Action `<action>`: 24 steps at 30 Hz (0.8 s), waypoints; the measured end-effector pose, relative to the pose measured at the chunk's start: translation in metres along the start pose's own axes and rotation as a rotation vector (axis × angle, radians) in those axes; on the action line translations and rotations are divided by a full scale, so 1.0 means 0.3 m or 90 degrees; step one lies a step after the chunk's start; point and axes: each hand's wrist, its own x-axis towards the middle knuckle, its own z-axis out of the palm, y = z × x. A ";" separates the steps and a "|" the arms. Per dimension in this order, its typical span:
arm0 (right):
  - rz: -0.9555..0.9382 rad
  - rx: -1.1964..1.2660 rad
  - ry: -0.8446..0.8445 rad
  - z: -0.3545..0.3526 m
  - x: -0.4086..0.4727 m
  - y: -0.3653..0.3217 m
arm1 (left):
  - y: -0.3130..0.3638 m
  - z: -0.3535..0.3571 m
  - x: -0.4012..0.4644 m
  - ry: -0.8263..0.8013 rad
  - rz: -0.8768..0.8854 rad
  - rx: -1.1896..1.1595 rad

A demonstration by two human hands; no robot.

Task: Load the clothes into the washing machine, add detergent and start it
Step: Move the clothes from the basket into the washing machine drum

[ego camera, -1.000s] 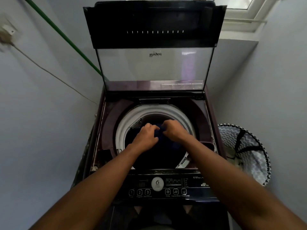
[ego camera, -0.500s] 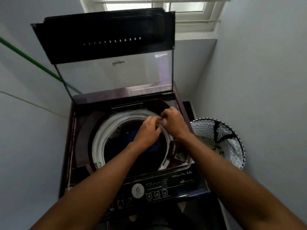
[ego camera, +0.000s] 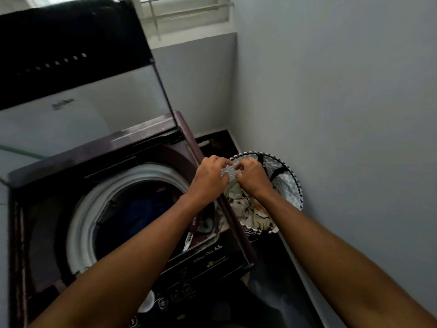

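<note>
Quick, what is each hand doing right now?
Left hand: fingers curled, holding nothing visible.
Right hand: fingers curled above the laundry basket; a grip cannot be told.

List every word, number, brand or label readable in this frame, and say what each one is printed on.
"6.5": on the washing machine's control panel, near its right end, after a line of script too blurred to read.
"3": on a round button at the panel's lower edge.
Brand mark on the glass lid: blurred, unreadable.
Maroon label beside the drum: partly hidden, unreadable.
Other panel buttons: too small.
</note>
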 end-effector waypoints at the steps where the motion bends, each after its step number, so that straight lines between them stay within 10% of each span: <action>1: 0.024 -0.002 -0.009 -0.004 0.004 0.043 | 0.014 0.022 0.020 -0.016 0.007 0.010; 24: 0.297 0.071 -0.269 0.535 0.267 0.935 | -0.209 0.947 0.374 -0.453 -0.320 0.162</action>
